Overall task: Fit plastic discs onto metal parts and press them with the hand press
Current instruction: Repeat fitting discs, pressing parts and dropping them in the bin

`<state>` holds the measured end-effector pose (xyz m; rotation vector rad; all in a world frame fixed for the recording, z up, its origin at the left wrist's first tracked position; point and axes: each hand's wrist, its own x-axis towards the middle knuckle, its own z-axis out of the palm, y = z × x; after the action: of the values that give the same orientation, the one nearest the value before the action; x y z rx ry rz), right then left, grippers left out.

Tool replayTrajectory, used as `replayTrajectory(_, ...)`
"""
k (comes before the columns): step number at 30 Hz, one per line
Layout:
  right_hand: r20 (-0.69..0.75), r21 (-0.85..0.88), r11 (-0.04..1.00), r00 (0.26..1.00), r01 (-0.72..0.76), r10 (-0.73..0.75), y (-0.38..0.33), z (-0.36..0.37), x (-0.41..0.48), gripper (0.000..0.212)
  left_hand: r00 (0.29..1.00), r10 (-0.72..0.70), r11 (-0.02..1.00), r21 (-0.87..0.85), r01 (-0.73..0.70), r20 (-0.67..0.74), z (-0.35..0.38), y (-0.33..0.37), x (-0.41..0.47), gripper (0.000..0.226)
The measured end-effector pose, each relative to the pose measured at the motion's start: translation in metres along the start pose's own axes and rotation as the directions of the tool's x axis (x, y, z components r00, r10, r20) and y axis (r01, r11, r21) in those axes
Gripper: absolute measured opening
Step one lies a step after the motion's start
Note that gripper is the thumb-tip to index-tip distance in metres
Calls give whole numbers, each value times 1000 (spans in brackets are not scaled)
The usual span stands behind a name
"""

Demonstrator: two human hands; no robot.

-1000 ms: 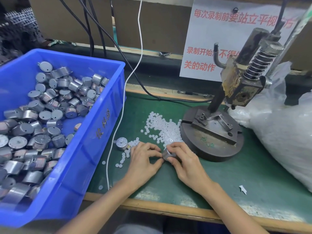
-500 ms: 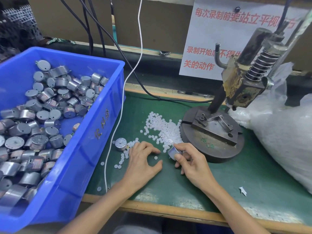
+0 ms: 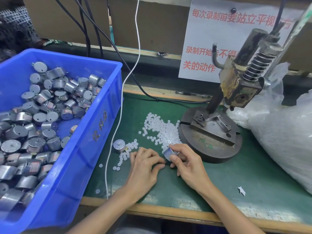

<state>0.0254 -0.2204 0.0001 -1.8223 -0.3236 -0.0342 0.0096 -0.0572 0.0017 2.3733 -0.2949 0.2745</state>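
1. Currently, the right hand [image 3: 189,168] grips one metal part [image 3: 169,153] between thumb and fingers. The part is tilted, at lower centre of the frame, just beside the press base [image 3: 211,154].
2. The left hand [image 3: 145,166] rests on the table [image 3: 228,186] with fingers curled. Whether they pinch a disc cannot be told.
3. Risk: a disc seated crooked would likely deform or jam when pressed. Cause: the plastic discs [image 3: 160,130] are small and translucent, and the part is held at an angle.
4. Risk: a slipping part may scatter the disc pile, which reaches the base edge.
5. Surroundings: a second metal part [image 3: 119,145] stands left of the pile. A blue bin [image 3: 101,135] of parts fills the left of the frame. A plastic bag [image 3: 278,141] lies at right.
6. Obstructions: a white cable [image 3: 105,174] crosses the table between bin and discs. The raised base rim lies between the right hand and the hand press [image 3: 239,85] fixture [image 3: 212,127].
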Motion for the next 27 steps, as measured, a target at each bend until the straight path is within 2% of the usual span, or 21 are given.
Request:
replayTrajectory(3,54,-80,994,996,72,-68,1,-2,-2,17,997,-68,997,-37,69,39,-2,-4,1,9)
replayTrajectory(6,79,-141,981,989,136,-125,4,-3,-4,18,996,-57,997,-44,60,66,-1,-6,0,12)
replayTrajectory(16,78,-241,950,980,196,-182,0,-1,-2,18,998,-54,997,-59,55,27,-3,-5,-1,19)
replayTrajectory(21,101,-391,877,960,281,-262,0,2,-2,20,999,-33,998,-55,35,33,-4,-5,-3,22)
replayTrajectory(24,125,-403,855,945,327,-303,-1,4,-2,21,999,-34,997,-64,37,34,-4,-6,-2,21)
replayTrajectory(27,178,-413,818,916,401,-360,-3,4,-3,24,997,-13,995,-96,20,71,-6,-5,-2,30)
